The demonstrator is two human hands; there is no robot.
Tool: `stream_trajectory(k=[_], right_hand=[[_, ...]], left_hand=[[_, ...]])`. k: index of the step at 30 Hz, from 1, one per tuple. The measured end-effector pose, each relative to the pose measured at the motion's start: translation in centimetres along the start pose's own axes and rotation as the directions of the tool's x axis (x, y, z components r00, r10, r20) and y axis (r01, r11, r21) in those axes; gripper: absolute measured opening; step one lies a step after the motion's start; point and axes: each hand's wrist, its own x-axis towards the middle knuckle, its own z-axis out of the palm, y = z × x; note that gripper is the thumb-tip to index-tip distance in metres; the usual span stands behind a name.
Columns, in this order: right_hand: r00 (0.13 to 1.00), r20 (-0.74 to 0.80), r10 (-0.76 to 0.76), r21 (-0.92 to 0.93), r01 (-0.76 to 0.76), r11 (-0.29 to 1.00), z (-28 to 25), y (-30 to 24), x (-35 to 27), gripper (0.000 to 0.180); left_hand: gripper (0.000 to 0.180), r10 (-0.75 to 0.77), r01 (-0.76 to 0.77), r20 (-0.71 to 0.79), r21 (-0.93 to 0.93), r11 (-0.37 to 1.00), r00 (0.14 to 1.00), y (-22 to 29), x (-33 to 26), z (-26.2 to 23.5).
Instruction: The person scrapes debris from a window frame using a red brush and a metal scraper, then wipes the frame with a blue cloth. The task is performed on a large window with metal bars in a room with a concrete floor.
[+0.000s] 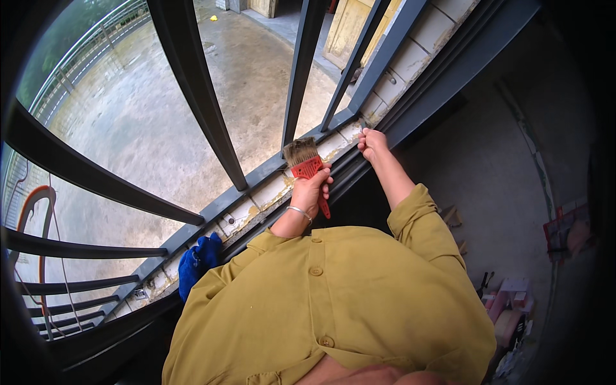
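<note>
My left hand (309, 192), with a silvery bangle at the wrist, is wrapped round the red handle of a wide paintbrush (307, 165). Its dark, dusty bristles point up and away from me, over the tiled window sill (268, 190). Farther to the right, my right hand (372, 144) is closed in a pinch beside the corner of the window frame. A small greyish thing shows at its fingertips, too little to name. Yellowish-brown residue marks the pale sill tiles below the frame.
Dark metal bars (200, 96) cross the window opening. A crumpled blue cloth (199, 262) lies on the sill at the left. Outside are a concrete yard (128, 147), a railing (83, 58) and wooden doors (346, 32). Pinkish items (510, 305) stand at lower right indoors.
</note>
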Motion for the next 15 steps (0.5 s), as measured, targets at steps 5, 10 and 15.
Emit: stream_trajectory(k=[5,10,15], right_hand=[[1.0,0.001,0.011,0.052,-0.011,0.999,-0.1,0.4,-0.3,0.01],[1.0,0.018,0.024,0.089,-0.026,0.996,-0.5,0.5,-0.7,0.01],[0.998,0.058,0.014,0.082,-0.019,0.996,-0.4,0.3,-3.1,0.012]], left_hand=[[0.019,-0.001,0.002,-0.01,0.015,1.0,1.0,0.0,-0.1,0.0],[0.02,-0.009,0.008,0.013,0.023,1.0,1.0,0.0,-0.1,-0.1],[0.02,0.001,-0.001,0.011,0.033,0.999,1.0,0.0,-0.1,0.0]])
